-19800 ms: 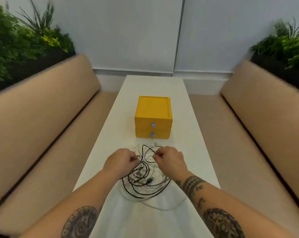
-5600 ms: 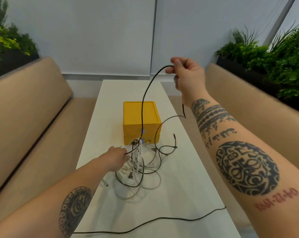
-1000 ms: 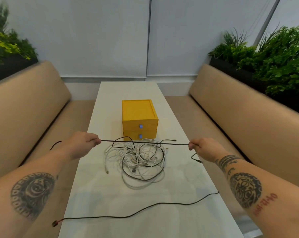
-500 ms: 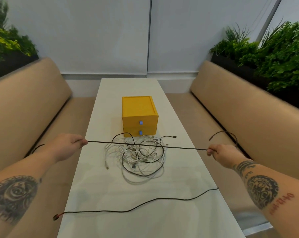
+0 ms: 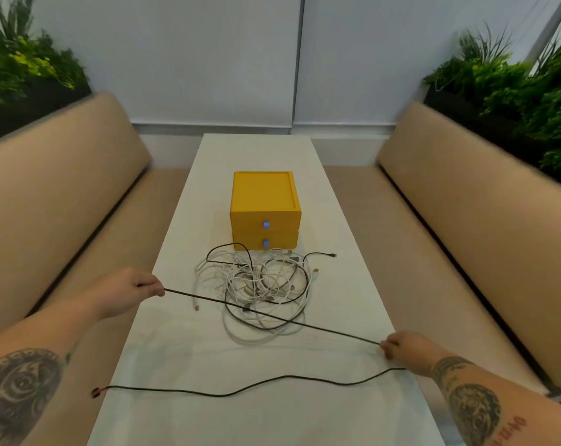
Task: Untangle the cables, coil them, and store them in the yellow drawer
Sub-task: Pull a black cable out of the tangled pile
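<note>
While our left hand (image 5: 129, 290) and right hand (image 5: 408, 349) each pinch the black cable (image 5: 337, 332), it runs taut across the tangle (image 5: 256, 281) on the table (image 5: 240, 420). The yellow drawers (image 5: 264, 204) stand closed just behind the tangle.

The long white bench (image 5: 182, 349) carries a yellow drawer unit (image 5: 263, 201), a tangle of white and black cables (image 5: 256, 278) just before it, and nearer, a loose black cable (image 5: 224, 395), whose end seems to pass the left edge.
</note>
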Demonstrator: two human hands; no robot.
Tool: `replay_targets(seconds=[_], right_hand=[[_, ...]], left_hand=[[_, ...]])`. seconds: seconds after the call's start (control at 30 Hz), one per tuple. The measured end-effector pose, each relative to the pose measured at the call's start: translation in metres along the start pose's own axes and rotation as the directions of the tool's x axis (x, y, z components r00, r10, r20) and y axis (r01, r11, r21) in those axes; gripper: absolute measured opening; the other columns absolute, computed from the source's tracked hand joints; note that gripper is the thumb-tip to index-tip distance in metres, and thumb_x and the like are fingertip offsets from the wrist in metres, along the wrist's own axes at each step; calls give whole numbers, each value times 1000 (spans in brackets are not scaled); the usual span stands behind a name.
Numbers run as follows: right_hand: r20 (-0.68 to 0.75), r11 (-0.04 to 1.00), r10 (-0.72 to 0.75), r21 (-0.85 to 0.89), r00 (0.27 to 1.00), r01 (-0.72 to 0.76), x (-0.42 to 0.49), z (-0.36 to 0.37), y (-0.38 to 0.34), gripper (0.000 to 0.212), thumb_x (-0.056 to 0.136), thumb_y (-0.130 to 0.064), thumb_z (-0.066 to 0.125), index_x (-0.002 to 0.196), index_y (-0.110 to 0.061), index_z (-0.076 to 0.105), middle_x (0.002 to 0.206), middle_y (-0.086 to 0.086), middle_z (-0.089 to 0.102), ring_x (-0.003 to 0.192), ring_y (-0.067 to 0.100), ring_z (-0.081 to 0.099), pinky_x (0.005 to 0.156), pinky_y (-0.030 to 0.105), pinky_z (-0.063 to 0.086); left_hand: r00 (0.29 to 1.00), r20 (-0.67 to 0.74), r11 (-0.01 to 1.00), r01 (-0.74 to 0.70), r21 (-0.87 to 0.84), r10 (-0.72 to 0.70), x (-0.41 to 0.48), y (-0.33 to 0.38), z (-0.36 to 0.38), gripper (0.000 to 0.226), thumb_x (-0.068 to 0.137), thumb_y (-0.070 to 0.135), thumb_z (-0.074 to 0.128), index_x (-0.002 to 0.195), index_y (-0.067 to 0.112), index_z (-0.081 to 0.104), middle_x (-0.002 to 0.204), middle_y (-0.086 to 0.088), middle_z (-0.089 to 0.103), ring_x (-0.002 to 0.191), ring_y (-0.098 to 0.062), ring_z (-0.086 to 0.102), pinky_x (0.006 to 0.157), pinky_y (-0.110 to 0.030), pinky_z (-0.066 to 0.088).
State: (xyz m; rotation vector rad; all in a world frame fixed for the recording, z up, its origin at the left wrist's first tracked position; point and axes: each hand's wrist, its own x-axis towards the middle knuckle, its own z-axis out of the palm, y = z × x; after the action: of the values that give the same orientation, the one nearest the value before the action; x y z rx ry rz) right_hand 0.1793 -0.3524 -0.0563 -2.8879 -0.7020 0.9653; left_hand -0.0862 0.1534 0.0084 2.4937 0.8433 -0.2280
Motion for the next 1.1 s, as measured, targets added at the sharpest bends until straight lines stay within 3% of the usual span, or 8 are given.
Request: replay_targets(seconds=[0.1,0.3,0.4,0.5,0.63,0.73,0.9,1.1], right_hand=[[-27,997,-49,52,998,50,1,-2,8,40,96,-52,52,89,-17,70,73,-8,56,71,6,52,63,22,39],[7,996,-60,71,998,60,-4,-18,-1,40,86,-57,62,71,-21,71,55,-10,49,55,7,46,53,20,36],[-1,993,-112,26,994,112,-4,-25,-12,47,89,-59,56,74,-14,63,67,-6,49,60,12,45,55,25,34],[-36,982,-188,-7,981,188,-5,-36,-39,37,92,-61,52,80,-28,64,80,-11,63,71,5,56,61,21,40],[-100,921,-383,35,918,388,-8,-47,-105,40,93,-57,54,116,-29,69,118,-9,68,103,9,61,93,29,49],[-111,851,-516,44,849,523,-18,-47,-164,54,93,-57,54,137,-26,58,133,-7,63,119,14,58,106,35,44],[-111,774,-624,47,774,631,-36,-38,-247,55,100,-49,46,149,-25,40,138,-3,59,127,23,52,107,37,40],[-154,795,-591,53,792,604,-32,-26,-289,34,99,-48,45,125,-31,58,118,5,66,107,26,61,96,41,50]], left_hand=[[1000,-4,1000,4,-6,-4,-3,5,3,21,95,46,59,82,54,74,94,29,71,100,0,63,95,-36,51],[1000,12,1000,-25,-15,25,-1,1,14,34,70,76,47,87,57,71,92,19,74,95,-9,68,92,-42,55],[999,-10,999,-37,-29,37,-14,18,17,16,82,63,56,84,58,71,95,23,73,98,-2,65,93,-36,54],[999,-35,999,-41,-32,40,-25,29,20,17,91,47,62,80,55,73,93,19,74,96,-5,66,92,-37,53],[998,-54,999,-30,-13,29,-36,34,21,16,91,49,60,81,53,72,92,14,74,92,-8,67,88,-36,54],[997,-59,999,-43,12,44,-42,38,21,16,89,53,57,81,59,69,91,16,74,90,-7,67,85,-35,55],[996,-47,997,-76,-31,74,-48,48,17,16,88,54,56,80,60,69,94,15,74,93,-7,66,89,-34,54],[990,-37,987,-138,-86,135,-44,50,8,16,85,59,54,80,59,70,85,4,72,74,-12,61,74,-31,52]])
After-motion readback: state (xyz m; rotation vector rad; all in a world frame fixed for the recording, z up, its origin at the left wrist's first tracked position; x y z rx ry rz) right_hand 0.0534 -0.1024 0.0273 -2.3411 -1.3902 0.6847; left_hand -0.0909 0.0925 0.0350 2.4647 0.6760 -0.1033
